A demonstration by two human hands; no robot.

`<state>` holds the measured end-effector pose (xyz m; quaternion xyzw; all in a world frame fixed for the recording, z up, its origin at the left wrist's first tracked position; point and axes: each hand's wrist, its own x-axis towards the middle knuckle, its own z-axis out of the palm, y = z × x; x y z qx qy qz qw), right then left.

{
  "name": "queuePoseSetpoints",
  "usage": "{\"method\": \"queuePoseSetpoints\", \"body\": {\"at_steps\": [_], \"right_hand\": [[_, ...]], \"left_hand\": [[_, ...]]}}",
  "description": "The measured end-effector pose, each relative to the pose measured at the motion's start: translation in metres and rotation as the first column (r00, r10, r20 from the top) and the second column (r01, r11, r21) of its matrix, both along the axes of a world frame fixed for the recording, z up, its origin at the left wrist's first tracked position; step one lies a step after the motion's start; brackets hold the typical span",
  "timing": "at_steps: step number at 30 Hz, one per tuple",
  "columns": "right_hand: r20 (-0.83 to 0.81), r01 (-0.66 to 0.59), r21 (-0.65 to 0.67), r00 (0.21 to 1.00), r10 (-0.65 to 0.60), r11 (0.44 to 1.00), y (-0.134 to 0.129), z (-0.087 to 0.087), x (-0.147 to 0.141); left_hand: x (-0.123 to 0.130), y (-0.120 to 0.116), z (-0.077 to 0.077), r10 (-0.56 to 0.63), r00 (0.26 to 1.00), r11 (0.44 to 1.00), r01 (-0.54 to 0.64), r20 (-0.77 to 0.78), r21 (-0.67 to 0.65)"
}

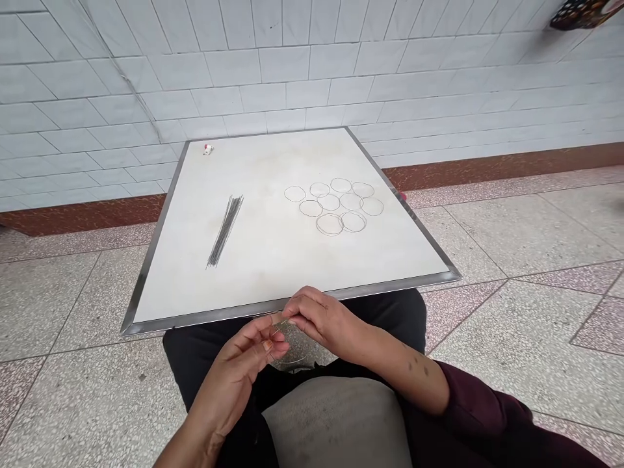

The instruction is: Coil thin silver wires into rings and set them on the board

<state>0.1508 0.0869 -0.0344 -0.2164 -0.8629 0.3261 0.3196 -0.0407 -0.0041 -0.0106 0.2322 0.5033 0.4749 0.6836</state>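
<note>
Worktop: white, faintly yellowed in patches; border metallic grey. Bundle of straight wires: dark grey. Wire rings: thin brownish-grey outlines, overlapping circles. Held wire: pale, slightly golden. Small corner item: white with red. Wall tiles: white, darker joint grid. Skirting: reddish brown, mottled. Floor: speckled pale grey, pinkish bands, dark dividing lines. Trousers: black. Top: grey, fine-textured. Sleeve: deep maroon. Item near me, high right: dark, light-spotted.
</note>
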Motion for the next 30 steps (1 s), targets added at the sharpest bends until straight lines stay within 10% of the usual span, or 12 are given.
{"method": "queuePoseSetpoints", "body": {"at_steps": [7,30], "right_hand": [[-0.01,-0.027,0.014,1.0,0.027,1.0,0.0,0.001,0.0],[0.024,-0.055,0.111,0.998,0.052,0.992,-0.002,0.004,-0.001]], "left_hand": [[0.011,-0.002,-0.01,0.166,0.977,0.986,-0.164,-0.131,0.026],[0.02,0.0,-0.004,0.159,0.965,0.986,-0.145,-0.207,0.08]]}}
